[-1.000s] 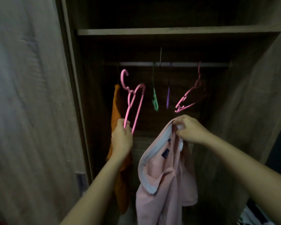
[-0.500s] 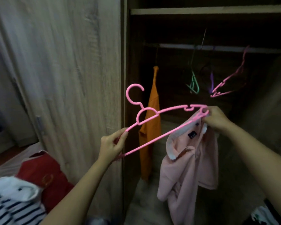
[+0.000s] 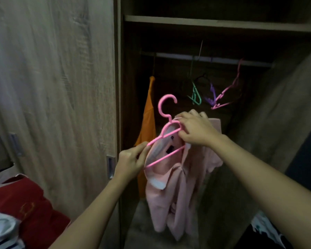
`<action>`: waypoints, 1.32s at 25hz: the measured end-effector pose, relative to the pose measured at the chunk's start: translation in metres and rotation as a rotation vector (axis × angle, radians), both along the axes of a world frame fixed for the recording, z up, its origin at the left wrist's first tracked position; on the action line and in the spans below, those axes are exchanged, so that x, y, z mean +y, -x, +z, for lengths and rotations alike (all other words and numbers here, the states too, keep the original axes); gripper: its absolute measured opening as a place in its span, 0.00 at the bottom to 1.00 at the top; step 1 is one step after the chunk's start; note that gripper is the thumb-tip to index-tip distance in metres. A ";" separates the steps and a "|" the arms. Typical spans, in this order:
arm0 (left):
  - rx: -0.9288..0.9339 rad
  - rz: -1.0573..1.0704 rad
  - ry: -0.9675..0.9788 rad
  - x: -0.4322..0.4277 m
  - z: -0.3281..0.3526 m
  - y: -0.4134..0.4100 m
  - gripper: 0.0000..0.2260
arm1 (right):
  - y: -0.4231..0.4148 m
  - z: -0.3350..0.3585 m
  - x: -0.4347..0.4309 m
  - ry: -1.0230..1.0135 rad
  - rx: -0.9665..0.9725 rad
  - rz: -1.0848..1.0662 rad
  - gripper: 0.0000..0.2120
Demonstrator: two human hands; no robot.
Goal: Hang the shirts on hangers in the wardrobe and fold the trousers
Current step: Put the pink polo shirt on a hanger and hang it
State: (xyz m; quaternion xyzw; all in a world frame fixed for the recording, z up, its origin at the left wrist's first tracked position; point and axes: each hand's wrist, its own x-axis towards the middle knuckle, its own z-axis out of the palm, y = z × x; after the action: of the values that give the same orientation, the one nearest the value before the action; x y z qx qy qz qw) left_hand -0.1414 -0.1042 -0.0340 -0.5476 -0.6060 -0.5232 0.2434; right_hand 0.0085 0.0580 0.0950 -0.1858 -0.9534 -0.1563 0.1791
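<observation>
A pale pink shirt [image 3: 176, 191] hangs in front of the open wardrobe, its collar held up between both hands. A pink plastic hanger [image 3: 166, 112] is tilted with its right end inside the collar and its hook pointing up. My left hand [image 3: 131, 162] pinches the hanger's lower left end together with the collar edge. My right hand [image 3: 196, 130] grips the hanger's top and the shirt's collar beside the hook. An orange shirt [image 3: 147, 123] hangs on the rail [image 3: 178, 55] at the left inside the wardrobe.
Green [image 3: 196, 95], purple [image 3: 211, 97] and pink [image 3: 228, 90] hangers hang on the rail. The wooden sliding door [image 3: 61, 87] stands at the left. A red garment [image 3: 31, 211] and a striped one [image 3: 0, 236] lie at the lower left. A shelf [image 3: 214, 24] spans above the rail.
The pink hanger came off the rail, tipped sideways, and its right end went into the pink shirt's collar. My hands have drawn closer together. The view shifted left.
</observation>
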 end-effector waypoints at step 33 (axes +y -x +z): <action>-0.897 -0.190 0.394 0.092 -0.050 -0.128 0.04 | -0.119 0.015 0.015 -0.243 0.583 0.042 0.21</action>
State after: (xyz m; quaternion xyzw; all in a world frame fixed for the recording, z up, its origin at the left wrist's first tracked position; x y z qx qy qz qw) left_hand -0.0130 -0.0125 -0.0843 -0.3569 -0.6859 -0.6025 -0.1980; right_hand 0.1271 0.0728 0.1096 -0.1805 -0.8398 -0.2053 0.4690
